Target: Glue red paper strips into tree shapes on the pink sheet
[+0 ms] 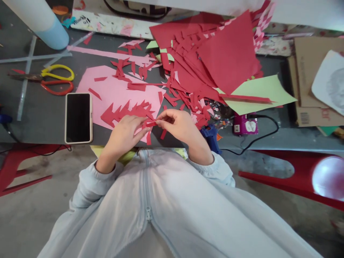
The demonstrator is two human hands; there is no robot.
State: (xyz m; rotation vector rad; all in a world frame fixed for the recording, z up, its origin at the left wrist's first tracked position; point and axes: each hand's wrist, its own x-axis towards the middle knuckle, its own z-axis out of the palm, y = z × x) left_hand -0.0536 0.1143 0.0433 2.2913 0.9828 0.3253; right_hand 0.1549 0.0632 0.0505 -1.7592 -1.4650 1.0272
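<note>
A small folded strip of red paper (151, 124) is pinched between the thumb and forefinger of my right hand (179, 126). From the other side, my left hand (127, 130) closes its thumb and fingertips round the paper at the strip's left end. Under and beyond my left fingers lies a jagged row of overlapping red paper pieces (118, 114), pointed at its left end. It rests on a pink paper sheet (92, 80), which also carries a few loose red slips. My left hand partly covers the near end of the row.
Left of the sheet lie a phone (78, 118) and scissors (56, 77). Red paper sheets (228, 53) and scraps are heaped at the back, beside green paper (258, 95). A blue glue gun (211, 138) and a corded purple box (245, 124) sit right, near cardboard (314, 71).
</note>
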